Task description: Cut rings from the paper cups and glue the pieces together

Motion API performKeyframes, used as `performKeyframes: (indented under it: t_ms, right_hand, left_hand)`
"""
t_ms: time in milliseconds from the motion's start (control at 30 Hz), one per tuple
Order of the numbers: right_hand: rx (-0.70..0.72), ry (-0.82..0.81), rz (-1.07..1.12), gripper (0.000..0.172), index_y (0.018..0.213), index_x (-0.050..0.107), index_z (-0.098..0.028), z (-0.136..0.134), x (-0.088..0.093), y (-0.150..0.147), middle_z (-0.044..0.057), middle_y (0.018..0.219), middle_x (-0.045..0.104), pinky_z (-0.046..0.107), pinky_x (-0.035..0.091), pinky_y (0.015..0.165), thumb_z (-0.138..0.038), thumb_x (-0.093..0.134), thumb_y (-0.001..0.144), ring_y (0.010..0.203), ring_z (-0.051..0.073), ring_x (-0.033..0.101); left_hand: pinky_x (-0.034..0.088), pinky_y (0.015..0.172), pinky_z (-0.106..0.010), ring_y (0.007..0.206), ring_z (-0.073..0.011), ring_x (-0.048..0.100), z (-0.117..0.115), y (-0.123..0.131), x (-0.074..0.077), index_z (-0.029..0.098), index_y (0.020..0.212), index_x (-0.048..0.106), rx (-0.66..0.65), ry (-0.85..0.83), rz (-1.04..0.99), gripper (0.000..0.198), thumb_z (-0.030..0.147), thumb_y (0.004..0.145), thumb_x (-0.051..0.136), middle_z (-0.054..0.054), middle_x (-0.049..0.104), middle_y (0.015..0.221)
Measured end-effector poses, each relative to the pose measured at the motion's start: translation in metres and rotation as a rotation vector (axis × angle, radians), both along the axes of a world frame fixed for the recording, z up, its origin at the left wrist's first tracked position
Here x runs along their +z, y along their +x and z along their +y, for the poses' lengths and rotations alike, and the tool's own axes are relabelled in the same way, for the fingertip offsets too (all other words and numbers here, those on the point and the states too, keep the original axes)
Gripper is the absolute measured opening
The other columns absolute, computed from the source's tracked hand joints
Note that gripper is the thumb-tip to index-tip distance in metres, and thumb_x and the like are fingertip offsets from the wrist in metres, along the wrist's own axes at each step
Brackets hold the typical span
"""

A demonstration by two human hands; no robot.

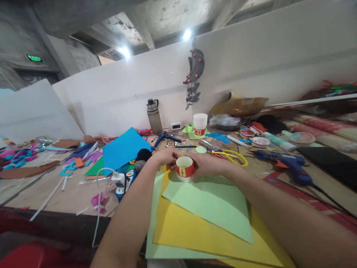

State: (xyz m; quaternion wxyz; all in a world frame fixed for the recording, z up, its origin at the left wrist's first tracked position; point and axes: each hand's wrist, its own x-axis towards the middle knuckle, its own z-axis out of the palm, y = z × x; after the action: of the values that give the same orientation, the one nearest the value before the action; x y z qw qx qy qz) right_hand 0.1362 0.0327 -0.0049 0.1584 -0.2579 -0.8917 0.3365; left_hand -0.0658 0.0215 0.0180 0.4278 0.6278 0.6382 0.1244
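A red and white paper cup with a yellow label stands upright on a light green paper sheet, its open top facing me. My right hand curves around the cup's right side, fingers closed against it. On the other side, my left hand has its fingers bent in at the cup's left wall; its fingertips are partly hidden. Under the green sheet lies a larger yellow sheet, with more green paper beneath. Just behind the hands is a round light green paper piece.
Yellow-handled scissors and a blue glue gun lie to the right. A stack of paper cups and a bottle stand at the back. Blue card and a power strip with a white plug are left.
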Motion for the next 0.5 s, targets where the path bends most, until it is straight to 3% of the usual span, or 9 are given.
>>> performKeyframes:
  t_ms: [267,500]
  right_hand:
    - [-0.004,-0.006,-0.007,0.052,0.104,0.063,-0.023,-0.0045,0.0058,0.0,0.004,0.101,0.066,0.036,0.044,0.081,-0.026,0.082,0.056,0.095,0.028,0.059]
    - [-0.012,-0.059,-0.029,0.057,0.112,0.063,-0.024,-0.0054,0.0031,-0.0002,0.004,0.101,0.066,0.037,0.045,0.082,-0.026,0.081,0.057,0.098,0.029,0.059]
  left_hand:
    - [0.046,0.048,-0.016,0.044,-0.0078,0.056,0.0004,0.0021,0.0009,0.014,0.069,0.061,-0.018,-0.009,0.056,0.02,-0.003,0.069,0.05,0.005,0.057,0.046]
    - [0.049,0.05,-0.018,0.046,-0.0096,0.058,0.0041,-0.0019,-0.0053,0.014,0.069,0.064,-0.022,0.002,0.064,0.016,0.001,0.069,0.054,0.003,0.058,0.047]
